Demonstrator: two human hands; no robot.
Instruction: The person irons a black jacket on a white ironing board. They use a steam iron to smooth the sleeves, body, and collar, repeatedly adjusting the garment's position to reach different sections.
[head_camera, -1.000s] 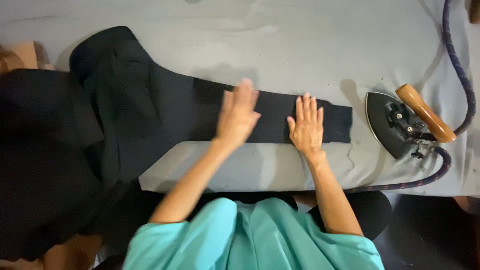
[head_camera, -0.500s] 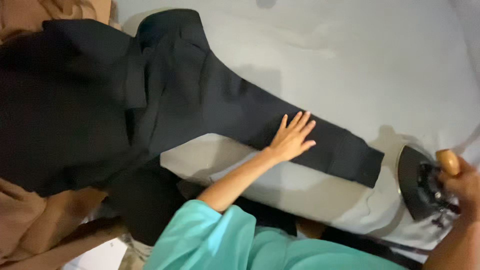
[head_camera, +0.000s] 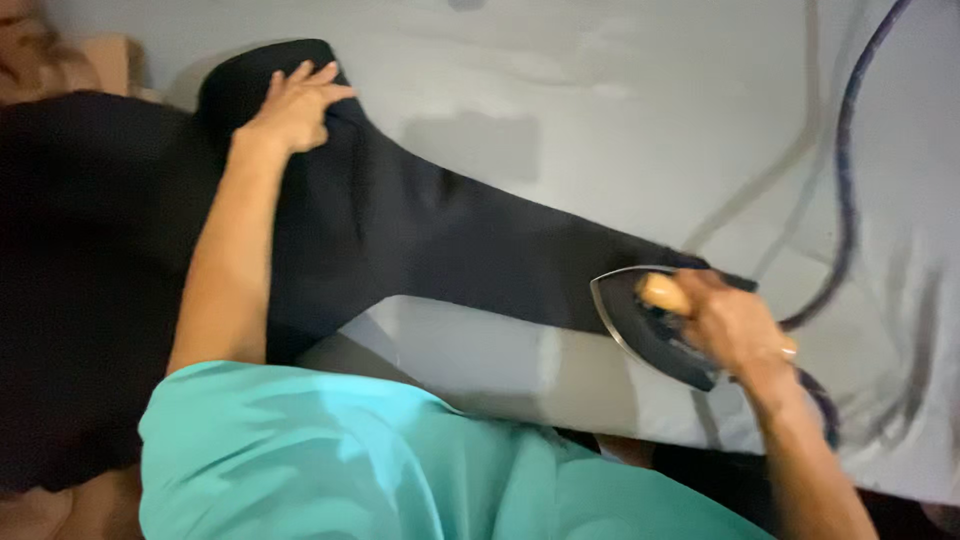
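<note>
A black garment (head_camera: 440, 240) lies across the grey ironing table (head_camera: 620, 110), one narrow leg or sleeve stretched out to the right. My left hand (head_camera: 293, 105) rests flat on the garment's upper left end, fingers spread. My right hand (head_camera: 735, 325) grips the wooden handle of a metal iron (head_camera: 650, 325), which sits on the narrow right end of the garment, its pointed nose facing left. My teal sleeve fills the lower middle of the view.
The iron's dark cord (head_camera: 845, 190) curves up across the table at the right. More black fabric (head_camera: 80, 280) hangs off the table's left side. Brown cloth (head_camera: 60, 60) shows at the far upper left.
My left hand has slid from the narrow part up to the garment's far left end. My right hand has brought the iron from the table's right side onto the garment's end.
</note>
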